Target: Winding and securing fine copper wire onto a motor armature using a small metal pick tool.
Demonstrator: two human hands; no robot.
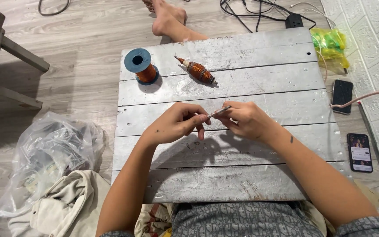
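Here, your low board table of grey painted planks carries little: a blue-flanged spool of copper wire near its far left corner, and a wound copper coil on a spindle just right of the spool, lying on its side. Over the middle of the table you hold a thin metal rod off the surface, tilted up to the right. Your left hand pinches its lower end with fingertips pressed together; your right hand is curled, thumb and forefinger closed on its upper part. Both wrists hover, forearms angling in from the near edge. The rod is slim, so I judge a loosened pinch could drop it between the planks or off the table; 2 phones lie on the floor right of the table.
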